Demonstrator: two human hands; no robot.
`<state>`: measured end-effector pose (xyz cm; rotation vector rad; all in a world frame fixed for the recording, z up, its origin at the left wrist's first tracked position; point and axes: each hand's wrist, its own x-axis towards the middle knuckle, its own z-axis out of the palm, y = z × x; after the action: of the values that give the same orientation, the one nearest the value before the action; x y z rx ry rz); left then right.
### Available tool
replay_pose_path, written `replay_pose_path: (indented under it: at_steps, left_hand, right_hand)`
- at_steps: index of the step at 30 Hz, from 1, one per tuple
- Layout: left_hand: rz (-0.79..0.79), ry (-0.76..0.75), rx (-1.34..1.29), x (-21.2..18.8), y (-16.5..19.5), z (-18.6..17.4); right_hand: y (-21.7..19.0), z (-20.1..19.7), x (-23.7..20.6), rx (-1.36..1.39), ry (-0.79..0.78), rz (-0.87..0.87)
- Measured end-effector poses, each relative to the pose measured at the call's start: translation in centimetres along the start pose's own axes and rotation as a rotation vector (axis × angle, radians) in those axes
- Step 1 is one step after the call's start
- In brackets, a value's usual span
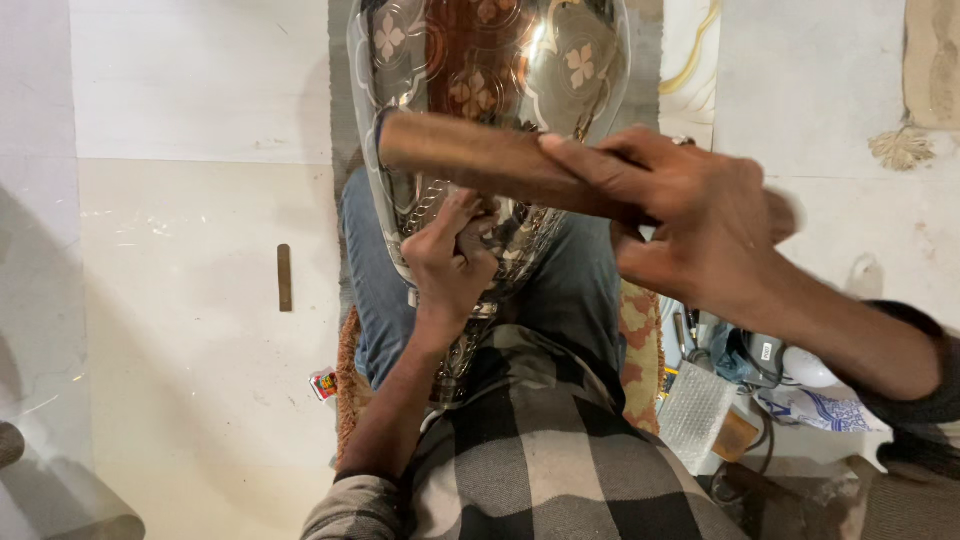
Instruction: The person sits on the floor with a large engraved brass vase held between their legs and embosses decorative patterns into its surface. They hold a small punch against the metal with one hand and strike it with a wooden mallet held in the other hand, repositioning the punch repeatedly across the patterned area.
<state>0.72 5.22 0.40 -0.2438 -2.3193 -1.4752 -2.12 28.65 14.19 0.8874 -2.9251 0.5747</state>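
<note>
Brass-coloured vessel (490, 90), polished, w/ engraved flower motifs on the body, lies across your lap, wide end pointing away from you, narrow neck toward your stomach. Surface is mirror-like; reflections hide some of the pattern.

Your right hand (690, 225): clenched round a brown wooden stick (480, 160), fingers wrapped over the top, thumb under. Stick lies roughly crosswise over the vessel, free end toward the left, approx. level. Stick and hand are motion-blurred, so can't tell whether the stick touches the metal or sits just above it.

Your left hand (450, 255): closed on a small tool at the vessel's lower body, fingertips bunched and pressed against the engraved band. Tool itself is mostly hidden by the fingers; kind can't be told.

Legs in blue jeans (375, 290) either side of the vessel; checked grey/black shirt (540, 450) nearest the camera. You sit on a patterned orange cushion (640, 350).

Floor (200, 330) is pale stone. On it, left of your leg and well apart: a short brown bar (285, 277). Near your left knee: small red-and-white packet (323, 384). Right side: bubble wrap (695, 410), cables and a clutter of small gear, details too small to tell.
</note>
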Motion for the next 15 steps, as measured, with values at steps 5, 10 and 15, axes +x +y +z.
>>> replay_pose_path:
  at_steps: [5, 10, 15]
  left_hand:
    - [0.036, -0.259, 0.177, 2.3, 0.2, -1.4]
    - [0.177, -0.501, -0.008, 4.6, 1.4, -2.5]
    - [0.250, -0.697, 0.161, 6.7, 2.2, -1.9]
  right_hand:
    - [1.1, 1.6, -3.1, 0.364, 0.093, 0.202]
    - [0.6, 3.9, -6.5, 0.662, 0.314, 0.247]
    - [-0.7, 6.1, -9.9, 0.530, 0.209, 0.529]
